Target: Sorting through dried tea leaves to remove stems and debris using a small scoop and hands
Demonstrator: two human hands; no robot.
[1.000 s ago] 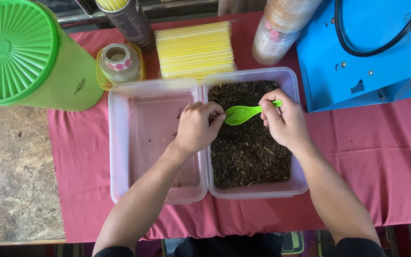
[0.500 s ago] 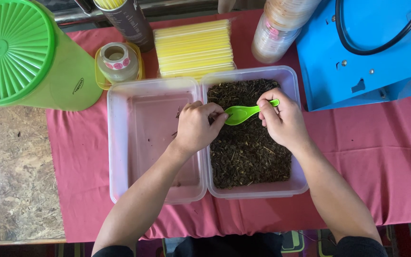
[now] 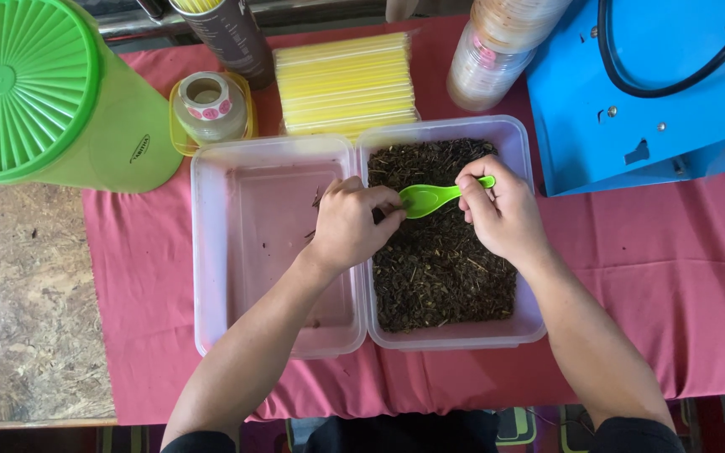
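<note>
Hands [image 3: 430, 218] barely shifted, glossy spoon [image 3: 430, 199]

The table [image 3: 35, 319] is being covered across most of its width by a pink cloth [image 3: 673, 285]. At the left, a bare, mottled brown surface is being left exposed. Even, soft light is being cast throughout; no hard shadows are being thrown.

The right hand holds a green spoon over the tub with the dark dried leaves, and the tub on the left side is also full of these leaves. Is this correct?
Not quite. In the head view the right hand does hold the green spoon over the tub of dark dried leaves, but the left tub is almost empty: only a few stray bits lie on its bottom.
</note>
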